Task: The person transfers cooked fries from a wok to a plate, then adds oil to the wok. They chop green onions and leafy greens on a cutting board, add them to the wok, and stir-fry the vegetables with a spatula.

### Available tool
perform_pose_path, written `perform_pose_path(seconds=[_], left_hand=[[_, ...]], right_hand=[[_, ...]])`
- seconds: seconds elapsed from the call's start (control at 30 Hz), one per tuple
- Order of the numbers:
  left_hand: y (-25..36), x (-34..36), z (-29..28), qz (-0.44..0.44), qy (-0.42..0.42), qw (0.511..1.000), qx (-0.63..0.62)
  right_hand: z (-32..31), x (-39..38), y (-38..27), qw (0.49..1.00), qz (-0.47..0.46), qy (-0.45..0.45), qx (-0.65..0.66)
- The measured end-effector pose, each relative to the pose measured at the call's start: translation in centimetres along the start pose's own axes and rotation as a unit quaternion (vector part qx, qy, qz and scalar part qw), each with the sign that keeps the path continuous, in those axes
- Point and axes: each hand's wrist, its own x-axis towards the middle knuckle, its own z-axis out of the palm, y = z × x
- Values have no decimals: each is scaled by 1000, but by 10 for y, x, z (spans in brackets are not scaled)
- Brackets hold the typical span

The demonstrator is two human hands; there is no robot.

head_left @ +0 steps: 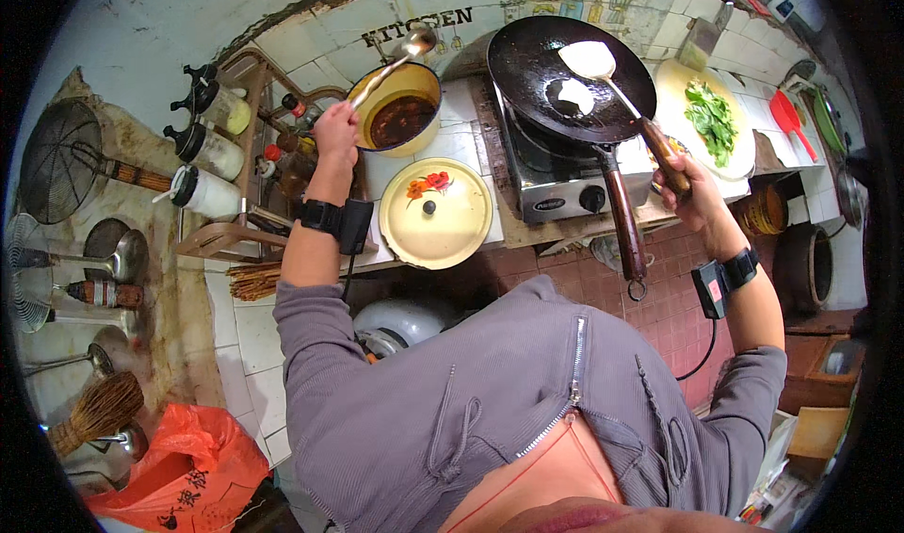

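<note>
My left hand (pixel 339 130) is closed around the handle of a metal ladle (pixel 414 43), its bowl raised over the far rim of a yellow enamel pot (pixel 430 90). Dark brown liquid (pixel 403 121) lies in that pot. In my right hand (pixel 687 189) I grip the wooden handle of a spatula (pixel 589 60); its pale blade is above a black wok (pixel 518 53). A white patch (pixel 572 98), perhaps oil or glare, shows in the wok. The wok rests on a gas stove (pixel 560 199), its long handle pointing toward me.
A cream flowered lid (pixel 457 236) lies in front of the pot. Right of the wok, green leaves (pixel 713 123) sit on a round board (pixel 683 81) beside a cleaver (pixel 699 43). At left are a rack (pixel 221 241) of jars and bottles, a wall-hung strainer (pixel 58 161) and a red bag (pixel 188 467).
</note>
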Motion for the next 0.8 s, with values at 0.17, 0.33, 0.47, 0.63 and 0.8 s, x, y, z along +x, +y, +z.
perform_pose_path(seconds=[0.17,0.33,0.47,0.63,0.8], left_hand=[[-58,27,-46,18,147,936,319],[-91,27,-40,68,133,823,548],[-92,17,-30,78,118,818,557],[-92,23,-29,0,177,870,460],[-62,32,-31,-173,261,941,127]], right_hand=[[-1,2,6,1000,0,13,-12],[2,1,7,999,5,33,-15],[5,-4,6,999,-7,25,-23],[8,-8,4,1000,-16,24,-12],[16,-11,0,999,-31,10,-14]])
